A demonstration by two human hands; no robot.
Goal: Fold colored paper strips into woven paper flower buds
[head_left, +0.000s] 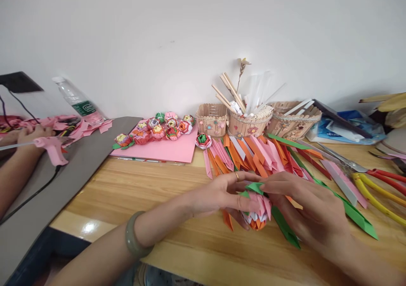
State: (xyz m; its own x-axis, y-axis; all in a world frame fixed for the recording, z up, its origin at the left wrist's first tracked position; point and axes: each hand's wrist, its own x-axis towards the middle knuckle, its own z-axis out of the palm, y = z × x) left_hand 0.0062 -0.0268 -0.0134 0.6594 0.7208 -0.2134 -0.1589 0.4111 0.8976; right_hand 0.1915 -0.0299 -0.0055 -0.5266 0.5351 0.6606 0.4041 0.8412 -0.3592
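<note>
Between my two hands is a folded paper flower (260, 207) with pink, white and orange petals and green paper at its top. My left hand (226, 197) wraps round its left side, thumb across the petals. The fingers of my right hand (304, 205) press on a green paper leaf (254, 187) at the top of the flower; its fingertips are partly hidden. Behind my hands lie many folded paper strips (253, 155) in pink, orange, red and white. A long green strip (285, 229) lies under my right hand.
Finished paper flowers (157, 132) sit on a pink sheet (165, 150). Three decorated baskets (212, 123) stand by the wall. Scissors (364, 167) with red handles and a yellow-handled tool (364, 188) lie at right. Left, another person's arm (19, 167) is near a pink glue gun (53, 149).
</note>
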